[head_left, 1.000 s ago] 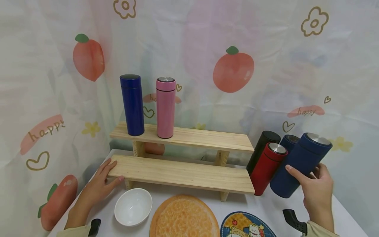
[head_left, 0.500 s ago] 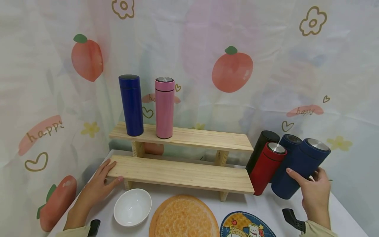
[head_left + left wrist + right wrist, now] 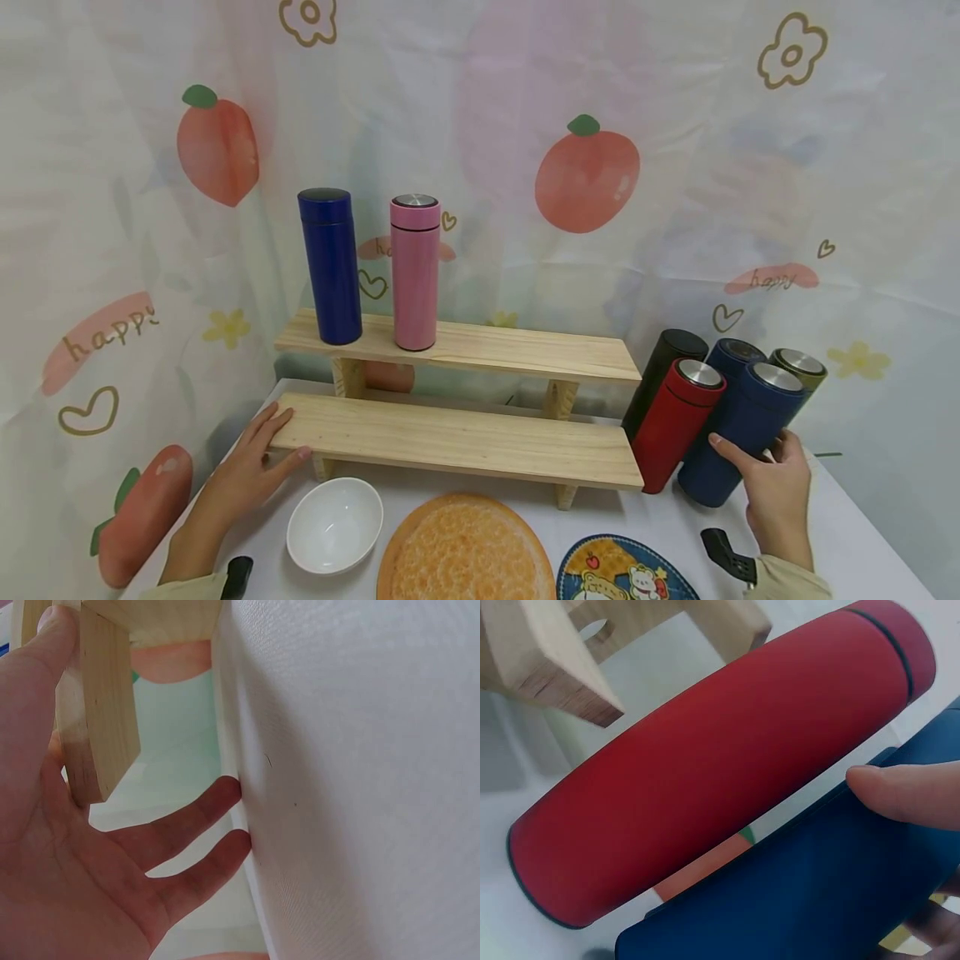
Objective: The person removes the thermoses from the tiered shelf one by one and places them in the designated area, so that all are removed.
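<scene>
My right hand (image 3: 780, 492) grips a navy thermos (image 3: 750, 417) with a silver lid top, thumb on its near side; its base is close over the table at the right. In the right wrist view a red thermos (image 3: 727, 765) lies alongside it. Head view shows the red thermos (image 3: 678, 425), a black thermos (image 3: 671, 375), another blue thermos (image 3: 731, 354) and an olive thermos (image 3: 804, 365) clustered round it. My left hand (image 3: 243, 483) rests on the left end of the lower wooden shelf (image 3: 465, 437), fingers extended; two fingertips touch the white table edge in the left wrist view.
On the upper shelf (image 3: 525, 350) stand a blue thermos (image 3: 330, 267) and a pink thermos (image 3: 415, 275). In front lie a white bowl (image 3: 335, 525), a round pancake-patterned mat (image 3: 465, 550) and a blue cartoon mat (image 3: 626, 575). A fruit-printed curtain (image 3: 480, 100) hangs behind.
My right hand has moved left and slightly down with the navy thermos, which stands more upright now. The olive thermos behind it has come into view. My left hand stays on the shelf.
</scene>
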`<state>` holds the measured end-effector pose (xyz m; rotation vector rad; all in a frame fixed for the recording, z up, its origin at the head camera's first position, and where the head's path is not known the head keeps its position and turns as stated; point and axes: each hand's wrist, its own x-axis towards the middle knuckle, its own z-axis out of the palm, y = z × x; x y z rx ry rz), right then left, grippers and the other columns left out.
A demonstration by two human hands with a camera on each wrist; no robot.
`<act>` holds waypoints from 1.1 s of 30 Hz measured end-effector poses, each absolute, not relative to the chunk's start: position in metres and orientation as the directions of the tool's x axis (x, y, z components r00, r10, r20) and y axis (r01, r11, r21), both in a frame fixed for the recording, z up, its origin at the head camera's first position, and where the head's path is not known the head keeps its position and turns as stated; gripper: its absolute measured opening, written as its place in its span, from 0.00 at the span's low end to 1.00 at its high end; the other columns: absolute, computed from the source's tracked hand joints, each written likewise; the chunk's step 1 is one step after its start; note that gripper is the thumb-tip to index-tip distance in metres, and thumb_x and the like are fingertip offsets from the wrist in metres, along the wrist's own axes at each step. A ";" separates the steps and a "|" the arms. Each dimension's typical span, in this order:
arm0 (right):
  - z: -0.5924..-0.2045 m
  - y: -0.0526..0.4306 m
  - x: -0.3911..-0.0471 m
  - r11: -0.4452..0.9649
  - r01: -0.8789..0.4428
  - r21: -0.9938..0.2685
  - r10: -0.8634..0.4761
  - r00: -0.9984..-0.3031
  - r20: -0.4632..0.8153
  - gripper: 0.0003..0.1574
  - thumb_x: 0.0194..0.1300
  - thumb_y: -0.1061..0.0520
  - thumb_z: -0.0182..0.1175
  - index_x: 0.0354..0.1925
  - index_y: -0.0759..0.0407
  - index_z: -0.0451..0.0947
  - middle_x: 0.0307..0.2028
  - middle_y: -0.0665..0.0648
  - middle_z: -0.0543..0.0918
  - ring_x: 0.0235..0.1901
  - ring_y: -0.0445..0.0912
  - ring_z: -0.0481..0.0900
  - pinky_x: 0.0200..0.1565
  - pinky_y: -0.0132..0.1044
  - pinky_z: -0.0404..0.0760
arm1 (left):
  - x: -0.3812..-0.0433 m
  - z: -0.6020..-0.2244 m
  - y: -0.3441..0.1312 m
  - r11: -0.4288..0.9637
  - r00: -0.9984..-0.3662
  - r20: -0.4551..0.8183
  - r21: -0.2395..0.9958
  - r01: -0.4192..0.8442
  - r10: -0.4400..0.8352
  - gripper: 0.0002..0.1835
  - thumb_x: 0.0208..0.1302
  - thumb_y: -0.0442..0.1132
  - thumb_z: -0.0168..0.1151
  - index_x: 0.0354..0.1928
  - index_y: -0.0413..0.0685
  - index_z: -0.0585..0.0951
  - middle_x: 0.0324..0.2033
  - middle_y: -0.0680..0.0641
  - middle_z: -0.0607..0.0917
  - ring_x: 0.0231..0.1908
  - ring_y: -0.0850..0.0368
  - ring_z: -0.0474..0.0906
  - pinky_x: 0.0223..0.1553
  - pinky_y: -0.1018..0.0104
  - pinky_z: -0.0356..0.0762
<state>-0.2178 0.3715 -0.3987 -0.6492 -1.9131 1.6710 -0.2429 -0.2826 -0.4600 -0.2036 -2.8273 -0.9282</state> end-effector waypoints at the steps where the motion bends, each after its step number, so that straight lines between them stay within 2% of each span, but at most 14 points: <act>1: -0.400 0.372 -0.219 0.125 0.022 -0.992 0.651 -0.757 0.065 0.62 0.68 0.62 0.74 0.86 0.54 0.48 0.84 0.60 0.54 0.82 0.56 0.52 0.80 0.55 0.51 | -0.243 -0.460 -0.283 0.797 -0.978 0.194 0.576 0.179 0.079 0.47 0.74 0.63 0.65 0.82 0.42 0.61 0.82 0.31 0.52 0.74 0.21 0.60 0.64 0.21 0.65; 7: -0.409 0.373 -0.222 0.139 0.042 -0.989 0.631 -0.774 0.056 0.63 0.69 0.61 0.74 0.87 0.53 0.46 0.85 0.60 0.51 0.83 0.58 0.48 0.79 0.58 0.49 | -0.244 -0.460 -0.284 0.801 -0.980 0.181 0.573 0.171 0.080 0.48 0.75 0.64 0.64 0.82 0.42 0.60 0.82 0.30 0.51 0.73 0.20 0.60 0.64 0.21 0.65; 19: -0.420 0.371 -0.225 0.154 0.023 -0.988 0.634 -0.769 0.081 0.61 0.69 0.64 0.72 0.87 0.54 0.47 0.84 0.62 0.53 0.83 0.60 0.50 0.79 0.58 0.51 | -0.245 -0.459 -0.284 0.801 -0.982 0.167 0.575 0.166 0.085 0.48 0.75 0.65 0.63 0.82 0.43 0.59 0.82 0.30 0.50 0.73 0.20 0.61 0.63 0.21 0.67; 25: -0.424 0.371 -0.227 0.129 -0.010 -0.992 0.641 -0.762 0.091 0.60 0.69 0.65 0.72 0.86 0.53 0.48 0.84 0.61 0.54 0.83 0.57 0.51 0.79 0.55 0.53 | -0.245 -0.459 -0.283 0.801 -0.984 0.159 0.577 0.160 0.083 0.48 0.75 0.65 0.63 0.82 0.43 0.58 0.82 0.30 0.50 0.72 0.20 0.62 0.63 0.22 0.68; 33: -0.429 0.369 -0.229 0.108 -0.057 -0.993 0.643 -0.758 0.114 0.57 0.70 0.67 0.71 0.86 0.51 0.52 0.83 0.59 0.57 0.82 0.55 0.53 0.79 0.53 0.54 | -0.245 -0.459 -0.284 0.796 -0.981 0.169 0.579 0.174 0.092 0.47 0.75 0.63 0.64 0.82 0.42 0.59 0.82 0.30 0.50 0.74 0.19 0.58 0.64 0.20 0.65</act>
